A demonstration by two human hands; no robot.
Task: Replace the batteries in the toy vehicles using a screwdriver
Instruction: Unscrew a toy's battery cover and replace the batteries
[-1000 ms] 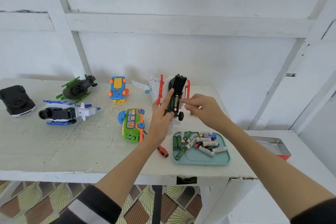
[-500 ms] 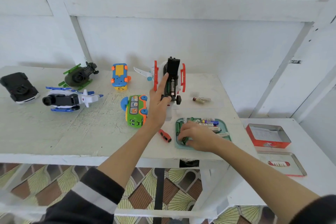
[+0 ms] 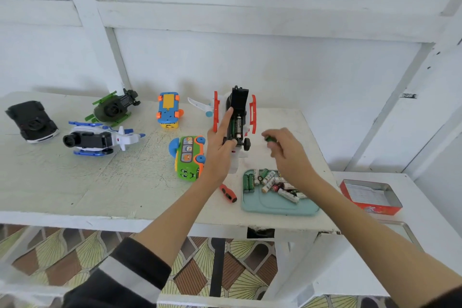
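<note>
A white and red toy plane [image 3: 253, 117] stands tipped up on the white table [image 3: 75, 182], its black battery bay [image 3: 237, 117] facing me with the cover swung up and green batteries inside. My left hand [image 3: 220, 147] holds the plane, forefinger along the bay's left side and thumb at its lower end. To the right of the plane, my right hand [image 3: 287, 155] pinches a green battery [image 3: 270, 138] in its fingertips. A red-handled screwdriver [image 3: 228, 193] lies on the table beneath my left wrist. A teal tray [image 3: 277, 204] holds several loose batteries.
Other toys lie on the table: a green bus [image 3: 190, 160], a blue and yellow car [image 3: 169, 113], a white and blue helicopter [image 3: 100, 140], a green helicopter [image 3: 113, 107] and a black car [image 3: 31, 121]. A red tin box [image 3: 372, 196] sits on the lower surface at right.
My right hand left the battery bay, dipped into the teal tray, and came back up beside the plane pinching a green battery. My left hand kept hold of the plane.
</note>
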